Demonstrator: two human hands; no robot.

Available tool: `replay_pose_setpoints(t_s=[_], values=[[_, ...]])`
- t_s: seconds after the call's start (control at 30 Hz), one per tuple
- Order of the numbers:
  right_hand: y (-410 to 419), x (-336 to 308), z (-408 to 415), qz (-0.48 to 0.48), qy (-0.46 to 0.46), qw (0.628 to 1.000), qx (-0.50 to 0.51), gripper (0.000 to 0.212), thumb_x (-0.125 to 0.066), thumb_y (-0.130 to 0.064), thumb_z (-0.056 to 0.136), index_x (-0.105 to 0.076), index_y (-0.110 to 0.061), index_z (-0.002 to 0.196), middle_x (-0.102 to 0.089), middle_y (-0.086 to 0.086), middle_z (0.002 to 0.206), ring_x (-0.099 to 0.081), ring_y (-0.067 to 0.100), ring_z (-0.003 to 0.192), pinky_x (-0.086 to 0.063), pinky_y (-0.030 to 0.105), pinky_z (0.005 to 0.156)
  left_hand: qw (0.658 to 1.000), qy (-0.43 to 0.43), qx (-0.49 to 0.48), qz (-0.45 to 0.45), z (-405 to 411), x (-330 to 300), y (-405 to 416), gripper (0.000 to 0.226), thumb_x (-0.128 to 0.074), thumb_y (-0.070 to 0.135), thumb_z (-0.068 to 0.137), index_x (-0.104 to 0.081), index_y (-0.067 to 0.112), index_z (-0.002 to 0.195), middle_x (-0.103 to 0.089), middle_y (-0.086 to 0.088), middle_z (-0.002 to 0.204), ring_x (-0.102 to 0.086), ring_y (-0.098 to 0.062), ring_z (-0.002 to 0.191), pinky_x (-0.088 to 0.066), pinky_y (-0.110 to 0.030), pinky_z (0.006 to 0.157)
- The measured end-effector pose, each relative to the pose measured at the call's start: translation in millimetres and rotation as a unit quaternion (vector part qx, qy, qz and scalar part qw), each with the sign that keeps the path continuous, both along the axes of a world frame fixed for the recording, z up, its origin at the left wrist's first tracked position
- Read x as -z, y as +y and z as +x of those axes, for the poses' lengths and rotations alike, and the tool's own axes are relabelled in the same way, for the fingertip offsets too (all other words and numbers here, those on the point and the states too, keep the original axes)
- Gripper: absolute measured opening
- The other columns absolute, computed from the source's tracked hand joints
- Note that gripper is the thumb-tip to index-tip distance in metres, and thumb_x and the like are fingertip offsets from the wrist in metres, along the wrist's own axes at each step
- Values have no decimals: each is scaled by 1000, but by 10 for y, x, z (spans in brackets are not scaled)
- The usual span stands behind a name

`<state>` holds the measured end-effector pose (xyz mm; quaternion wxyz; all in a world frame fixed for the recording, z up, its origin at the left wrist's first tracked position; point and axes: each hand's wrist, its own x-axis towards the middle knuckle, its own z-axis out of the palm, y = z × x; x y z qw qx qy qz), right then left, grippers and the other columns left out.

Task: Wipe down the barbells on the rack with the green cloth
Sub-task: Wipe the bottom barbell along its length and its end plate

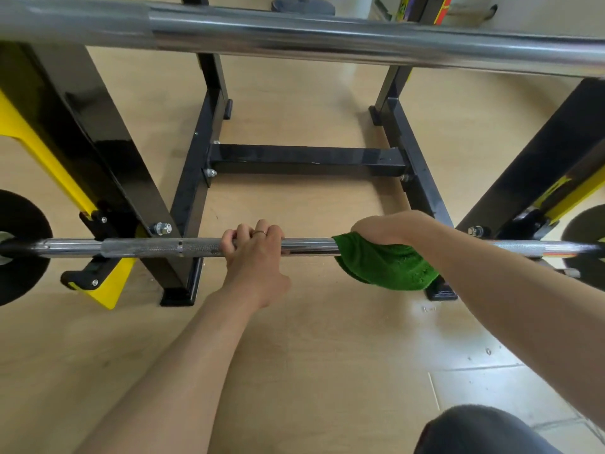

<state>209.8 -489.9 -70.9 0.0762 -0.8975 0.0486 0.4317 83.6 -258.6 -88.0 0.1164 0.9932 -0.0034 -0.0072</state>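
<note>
Right now the step in hand looks like wiping the middle stretch of the lower chrome barbell, which lies across the hooks of the black-and-yellow steel rack, low to the tan floor.

The left hand grips the bare bar from the near side, fingers curled over the top and clamped round it, just right of the knurled section. The right hand presses the fluffy green cloth onto the bar w/ the cloth wrapped over and hanging below; its fingers are hidden under the wrist & cloth, so I'd only say they're prob. closed round the bar through the fabric.

To do it well, imo:
- Keep the left hand as the anchor so the bar doesn't roll on the hooks.
- Wrap the cloth fully round the shaft, not just on top, so the underside gets cleaned too.
- Slide in long strokes along the bar, twisting a bit over the knurling, where grime would sit in the pattern.
- Move the anchor hand afterwards; the patch under it is unwiped.

The thick chrome upper barbell sits higher on the rack, across the top of the view, w/ no hand or cloth on it. A black weight plate sits on the lower bar's left end.
</note>
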Motion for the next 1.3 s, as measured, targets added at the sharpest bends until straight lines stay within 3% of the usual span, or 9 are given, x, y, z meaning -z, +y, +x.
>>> replay_pose_setpoints(t_s=[0.13,0.3,0.43,0.67,0.83,0.97,1.07,1.17,1.3], values=[[55,473,323,29,18,997,65,75,-54,-66,54,-72,-20,110,-71,11,110,-68,34,101,-49,51,96,1000,6,15,-3,8,12,36,51,-68,24,71,-40,29,114,-29,9,107,-24,-15,98,-19,-41,103],[926,-264,-490,27,-129,985,-109,38,-26,-40,105,-54,-15,102,-59,4,89,-60,24,83,-43,39,80,998,46,42,-17,-9,-89,70,51,-65,28,73,-37,26,115,-32,6,110,-29,-17,101,-21,-40,102],[1355,-71,-802,-34,-373,916,-145,40,-22,-34,103,-52,-17,81,-57,3,67,-50,22,56,-34,33,54,999,33,6,22,-28,-230,469,68,-69,30,75,-34,20,133,-38,-2,131,-33,-26,124,-22,-43,113],[1915,233,-1268,51,-576,809,-109,34,-28,-36,103,-50,-20,83,-50,0,76,-44,24,66,-36,40,68,994,-16,-93,52,-296,-28,1272,51,-71,17,76,-48,25,120,-50,0,125,-39,-26,126,-12,-45,119],[2268,84,-1074,2,-517,841,-158,43,-24,-37,103,-51,-20,75,-53,-3,62,-48,19,51,-38,32,52,993,-24,-97,58,-211,13,1261,44,-70,16,76,-45,23,111,-46,-1,120,-38,-28,121,-15,-44,114],[2360,-302,-748,39,-185,969,-157,31,-30,-34,103,-52,-14,93,-56,7,89,-48,19,69,-38,35,69,994,-32,-100,41,-233,22,1269,39,-67,15,77,-46,21,110,-46,-2,124,-37,-28,122,-14,-46,114],[2384,-400,-540,83,-19,996,-25,35,-34,-39,99,-55,-10,102,-58,15,99,-55,24,81,-40,38,77,994,-44,-92,33,-228,37,1286,37,-64,12,76,-45,22,108,-46,-2,124,-37,-28,121,-13,-46,114],[2423,-270,-552,70,-46,995,-54,35,-30,-36,97,-56,-13,99,-60,17,104,-56,25,83,-43,41,81,995,-19,-97,23,-205,29,1275,39,-63,11,76,-46,22,109,-44,-3,130,-35,-29,124,-11,-47,115],[2470,-41,-827,19,-343,938,-53,48,-21,-35,101,-53,-14,71,-55,6,69,-47,21,58,-34,34,62,995,-16,-100,18,-199,30,1278,42,-61,6,75,-45,23,110,-44,-1,128,-34,-29,124,-11,-47,116]])
